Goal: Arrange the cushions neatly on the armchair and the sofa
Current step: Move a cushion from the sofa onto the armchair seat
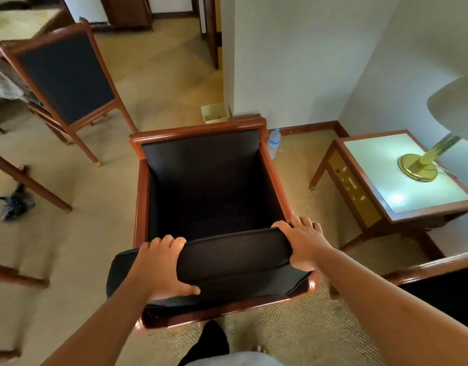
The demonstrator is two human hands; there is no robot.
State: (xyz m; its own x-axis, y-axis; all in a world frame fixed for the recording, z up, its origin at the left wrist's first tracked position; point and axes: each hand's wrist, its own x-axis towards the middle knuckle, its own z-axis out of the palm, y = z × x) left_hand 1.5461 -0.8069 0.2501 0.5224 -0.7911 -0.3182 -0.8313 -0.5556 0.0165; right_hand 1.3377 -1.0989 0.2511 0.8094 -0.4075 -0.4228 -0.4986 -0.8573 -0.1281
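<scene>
A wooden-framed armchair (137, 196) with dark upholstery stands right below me, its seat well in shadow. A dark seat cushion (235, 257) is tilted up at the chair's front edge. My left hand (159, 265) grips the cushion's upper left edge, fingers curled over the top and thumb spread on its face. My right hand (301, 241) holds the upper right corner with fingers wrapped over the edge by the right armrest. Part of a second dark-upholstered, wood-framed seat (444, 291) shows at the lower right.
A side table (385, 186) with a brass lamp (420, 167) stands to the right. A water bottle (274, 142) and a small bin (214, 113) sit behind the armchair by the wall. A dining chair (66, 77) and a table leg (29, 180) are at the left.
</scene>
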